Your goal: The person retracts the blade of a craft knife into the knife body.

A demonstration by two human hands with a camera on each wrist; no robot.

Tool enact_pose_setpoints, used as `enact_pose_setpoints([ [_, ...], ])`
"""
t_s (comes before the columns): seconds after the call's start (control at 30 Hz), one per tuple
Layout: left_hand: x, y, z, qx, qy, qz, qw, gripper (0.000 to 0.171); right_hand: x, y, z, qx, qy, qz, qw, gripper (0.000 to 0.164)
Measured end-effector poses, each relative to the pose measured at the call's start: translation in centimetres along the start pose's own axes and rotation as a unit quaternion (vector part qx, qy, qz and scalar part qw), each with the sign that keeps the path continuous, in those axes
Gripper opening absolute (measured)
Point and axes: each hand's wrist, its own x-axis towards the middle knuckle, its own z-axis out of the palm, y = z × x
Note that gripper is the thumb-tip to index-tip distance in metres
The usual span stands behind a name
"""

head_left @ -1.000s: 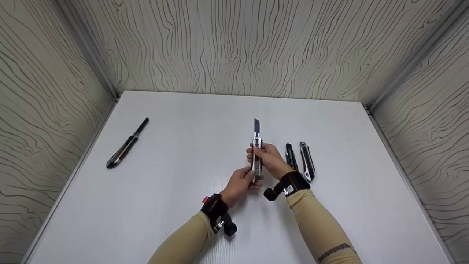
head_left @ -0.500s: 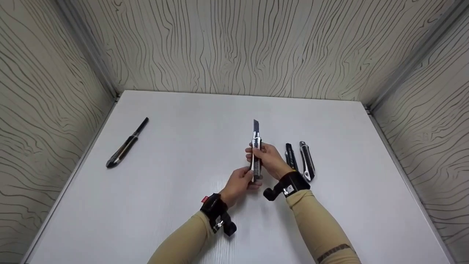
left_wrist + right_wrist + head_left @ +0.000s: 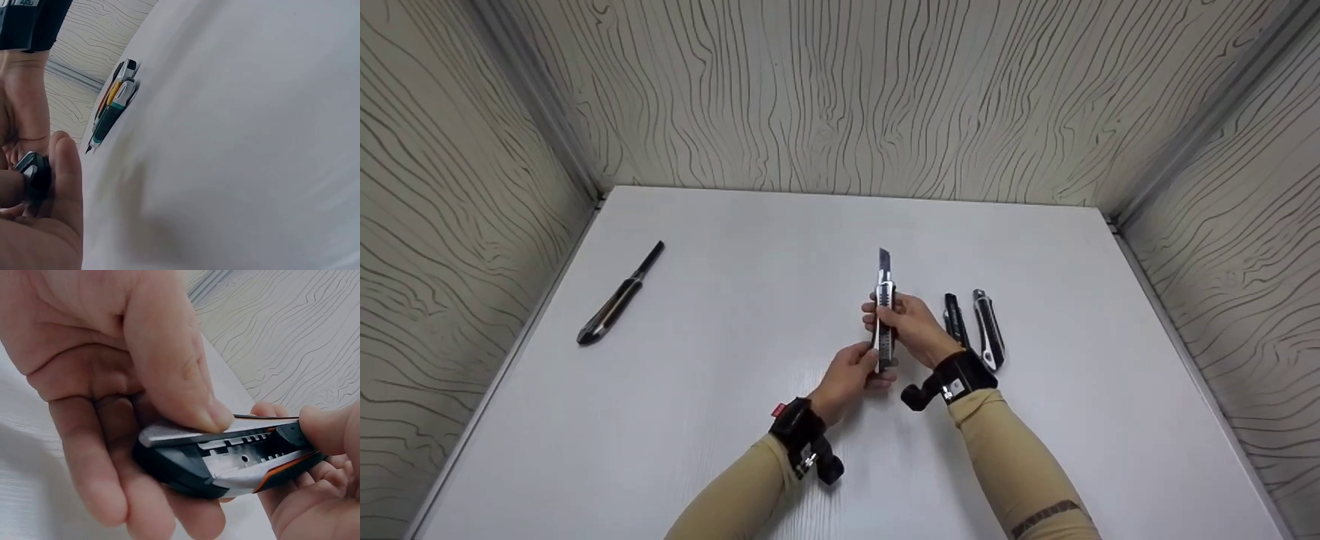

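Both hands hold a snap-off utility knife (image 3: 886, 346) over the white table, blade (image 3: 884, 261) extended and pointing away. My right hand (image 3: 916, 328) grips the handle near its blade end; its thumb lies on the slider (image 3: 287, 439) in the right wrist view. My left hand (image 3: 844, 376) pinches the tail end of the handle, thumb on top and fingers underneath. Seen closely, the handle is silver and black with orange edging and a slotted metal channel. In the left wrist view the knife's dark end (image 3: 36, 174) pokes out between the fingers, mostly hidden.
Another utility knife (image 3: 611, 309) with a dark tip lies on the left of the white table (image 3: 735, 300). Right of the hands lie a black cutter (image 3: 954, 316), partly behind the right wrist, and a silver-and-black cutter (image 3: 990, 331). Wood-grain panels (image 3: 825, 97) enclose the table.
The blade shows slightly shorter, its tip drawn back toward the handle. The right thumb has slid a little toward the tail end. The left hand has barely moved.
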Motion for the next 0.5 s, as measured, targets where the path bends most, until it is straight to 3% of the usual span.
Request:
enact_pose_setpoints([
  [0.23,-0.33,-0.65,0.18,-0.033,-0.011,0.005,0.9994,0.040,-0.10,-0.51,-0.08,0.011,-0.022,-0.011,1.000,0.042],
  [0.5,-0.12,-0.67,0.01,-0.026,0.016,0.031,0.9991,0.037,-0.21,-0.09,0.18,0.028,-0.022,-0.009,0.999,0.043],
])
